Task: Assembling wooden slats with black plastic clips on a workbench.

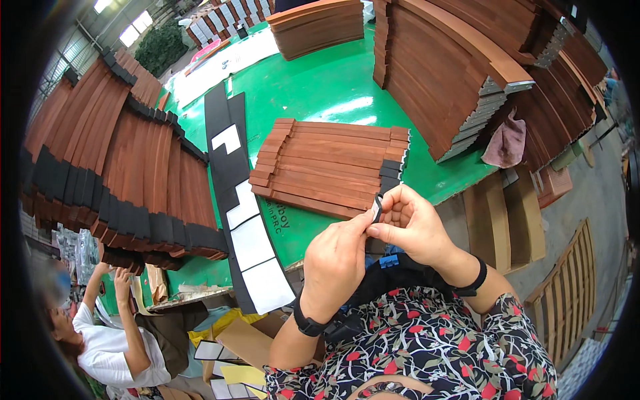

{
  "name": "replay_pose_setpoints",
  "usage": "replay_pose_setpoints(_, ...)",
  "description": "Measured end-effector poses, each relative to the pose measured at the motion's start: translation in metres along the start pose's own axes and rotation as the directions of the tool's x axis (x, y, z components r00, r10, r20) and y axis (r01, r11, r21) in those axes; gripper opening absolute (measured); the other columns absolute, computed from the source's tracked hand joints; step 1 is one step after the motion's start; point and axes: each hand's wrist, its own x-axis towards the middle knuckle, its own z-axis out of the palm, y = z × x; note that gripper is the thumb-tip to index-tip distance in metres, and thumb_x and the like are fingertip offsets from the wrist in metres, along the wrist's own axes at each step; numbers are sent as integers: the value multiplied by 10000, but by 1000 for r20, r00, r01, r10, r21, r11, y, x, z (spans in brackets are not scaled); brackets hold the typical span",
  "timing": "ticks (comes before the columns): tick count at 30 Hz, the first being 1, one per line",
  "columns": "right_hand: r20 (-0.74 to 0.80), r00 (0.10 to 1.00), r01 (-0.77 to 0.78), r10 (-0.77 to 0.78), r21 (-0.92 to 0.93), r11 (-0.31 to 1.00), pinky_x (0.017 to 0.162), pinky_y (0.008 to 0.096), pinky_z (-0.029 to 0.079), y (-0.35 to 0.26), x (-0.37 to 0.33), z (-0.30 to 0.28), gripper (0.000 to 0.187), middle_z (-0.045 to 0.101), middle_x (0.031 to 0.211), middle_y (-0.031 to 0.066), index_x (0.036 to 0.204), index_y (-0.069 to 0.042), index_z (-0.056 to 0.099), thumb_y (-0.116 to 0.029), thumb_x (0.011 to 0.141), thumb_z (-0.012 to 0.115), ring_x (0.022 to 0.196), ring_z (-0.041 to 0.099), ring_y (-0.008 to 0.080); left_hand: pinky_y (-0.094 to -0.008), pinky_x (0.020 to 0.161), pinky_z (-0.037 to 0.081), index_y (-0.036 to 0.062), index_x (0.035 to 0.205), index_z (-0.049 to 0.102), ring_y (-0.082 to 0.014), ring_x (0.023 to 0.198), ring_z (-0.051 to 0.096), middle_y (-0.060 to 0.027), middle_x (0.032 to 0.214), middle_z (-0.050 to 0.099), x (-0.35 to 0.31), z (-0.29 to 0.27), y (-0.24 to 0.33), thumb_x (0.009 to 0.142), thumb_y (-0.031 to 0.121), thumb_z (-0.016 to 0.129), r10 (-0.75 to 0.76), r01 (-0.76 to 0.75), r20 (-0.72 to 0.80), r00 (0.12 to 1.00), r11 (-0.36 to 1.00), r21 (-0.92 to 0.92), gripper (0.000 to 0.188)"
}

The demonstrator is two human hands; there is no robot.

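My left hand (335, 259) and my right hand (419, 227) meet in front of me, fingertips closed on a small black strip (377, 209) with a pale side. Just beyond them lies a row of reddish-brown wooden slats (327, 157), side by side on the green tabletop (320, 83). Several of their right ends carry black wraps (391, 172). Whether the strip touches the nearest slat's end, I cannot tell. Left of the slats a long black sheet (230, 170) is partly covered by white backing pieces (257, 243).
Tall stacks of slats with black ends (143, 180) stand at the left, and more stacks (440, 80) at the right. A pinkish cloth (505, 141) hangs by the right stack. Cardboard (497, 223) stands at the table's right edge. Another person (120, 343) works at the lower left.
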Motion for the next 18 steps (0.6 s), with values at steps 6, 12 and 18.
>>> replay_pose_setpoints(6,77,996,-12,44,-379,925,720,229,524,-35,0,-16,283,643,928,32,1065,-4,602,-23,844,779,848,627,76,-373,738,543,-20,1098,632,-344,878,687,-184,990,697,11,-8,-13,873,-66,615,-75,85,127,989,993,-78,230)
replay_pose_setpoints(12,-67,991,74,-114,-432,899,717,227,499,-52,19,-53,137,641,915,9,1008,20,677,8,875,711,837,612,65,-452,768,524,-21,1148,600,-421,874,639,-218,961,654,24,3,-44,907,20,571,-180,193,93,979,968,-162,247)
replay_pose_setpoints(18,-190,960,84,-203,-500,862,700,221,501,-46,43,-59,101,627,924,18,933,15,617,15,881,703,797,613,66,-427,820,509,-15,1122,597,-398,940,636,-208,1012,632,45,19,-55,946,140,589,-232,265,259,938,960,-96,235)
